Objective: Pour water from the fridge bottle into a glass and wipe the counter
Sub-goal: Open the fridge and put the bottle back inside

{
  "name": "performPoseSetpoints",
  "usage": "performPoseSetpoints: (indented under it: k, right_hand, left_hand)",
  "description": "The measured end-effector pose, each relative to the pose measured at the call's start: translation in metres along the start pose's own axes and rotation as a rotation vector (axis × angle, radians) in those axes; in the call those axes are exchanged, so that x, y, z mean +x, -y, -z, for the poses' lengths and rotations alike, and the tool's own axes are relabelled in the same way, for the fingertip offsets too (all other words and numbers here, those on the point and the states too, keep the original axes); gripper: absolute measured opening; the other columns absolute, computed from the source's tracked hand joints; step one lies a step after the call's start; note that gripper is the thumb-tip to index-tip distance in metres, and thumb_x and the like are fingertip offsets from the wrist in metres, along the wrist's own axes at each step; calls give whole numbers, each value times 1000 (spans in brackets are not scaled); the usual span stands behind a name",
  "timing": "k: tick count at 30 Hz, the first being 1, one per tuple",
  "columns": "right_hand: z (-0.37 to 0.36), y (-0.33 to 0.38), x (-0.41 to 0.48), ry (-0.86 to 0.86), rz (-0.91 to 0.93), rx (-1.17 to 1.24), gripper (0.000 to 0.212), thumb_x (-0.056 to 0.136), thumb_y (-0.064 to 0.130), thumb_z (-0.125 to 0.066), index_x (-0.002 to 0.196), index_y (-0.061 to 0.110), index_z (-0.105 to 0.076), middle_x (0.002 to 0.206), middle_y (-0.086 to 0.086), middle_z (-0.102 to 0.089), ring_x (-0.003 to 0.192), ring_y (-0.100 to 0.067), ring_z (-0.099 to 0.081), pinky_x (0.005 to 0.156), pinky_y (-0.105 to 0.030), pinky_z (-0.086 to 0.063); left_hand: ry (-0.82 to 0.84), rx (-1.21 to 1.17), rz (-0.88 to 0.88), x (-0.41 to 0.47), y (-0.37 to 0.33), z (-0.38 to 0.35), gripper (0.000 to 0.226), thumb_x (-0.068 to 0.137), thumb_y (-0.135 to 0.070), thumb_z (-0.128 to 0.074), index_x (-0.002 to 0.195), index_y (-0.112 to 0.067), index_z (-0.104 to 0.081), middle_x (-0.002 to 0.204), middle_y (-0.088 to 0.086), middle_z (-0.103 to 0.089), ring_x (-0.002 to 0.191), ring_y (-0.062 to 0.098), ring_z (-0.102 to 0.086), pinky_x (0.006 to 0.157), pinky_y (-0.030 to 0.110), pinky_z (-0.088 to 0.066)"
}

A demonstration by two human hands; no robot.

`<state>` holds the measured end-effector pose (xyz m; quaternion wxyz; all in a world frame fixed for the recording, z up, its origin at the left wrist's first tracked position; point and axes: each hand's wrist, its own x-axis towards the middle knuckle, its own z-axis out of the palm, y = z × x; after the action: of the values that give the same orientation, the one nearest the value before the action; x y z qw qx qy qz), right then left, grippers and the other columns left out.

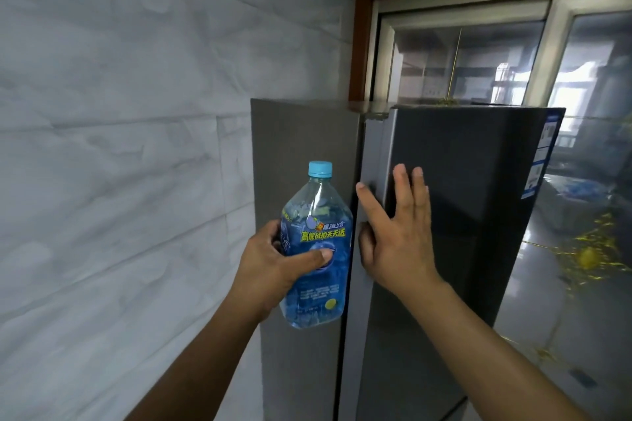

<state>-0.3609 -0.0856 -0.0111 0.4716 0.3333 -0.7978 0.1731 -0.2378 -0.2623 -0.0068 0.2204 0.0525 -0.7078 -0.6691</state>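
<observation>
The left hand [273, 260] is wrapped around the middle of a clear plastic water bottle [316, 249] with a blue printed label. The thumb lies across the front of the label and the fingers curl behind, holding the bottle upright in the air just beside the left edge of the dark grey fridge door [461, 198]. The right hand [396, 232] grips nothing: its palm lies flat on that door with the fingers straight and spread. The bottle looks well filled, so it is probably fairly heavy for one hand. Its thin plastic wall would likely give under a hard squeeze, and the surface may be cold and slick. The labelled waist, where it is gripped now, seems the safest hold. The pale blue screw cap [320, 169] is on, so the free hand will be needed to twist it off. Neither a glass nor a counter is in view.
</observation>
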Motion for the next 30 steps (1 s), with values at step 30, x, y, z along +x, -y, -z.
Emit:
performPoseSetpoints:
  k: [30]
  right_hand:
    - [160,-63,-114,-241,-183,-25,44,85,25,-60,124,9,-49,146,-39,-27,150,-23,-21,118,-27,-26]
  left_hand:
    - [326,-64,-20,-20,15,-57,70,44,-32,-99,106,-23,-67,95,-7,-79,81,15,-78,60,24,-60]
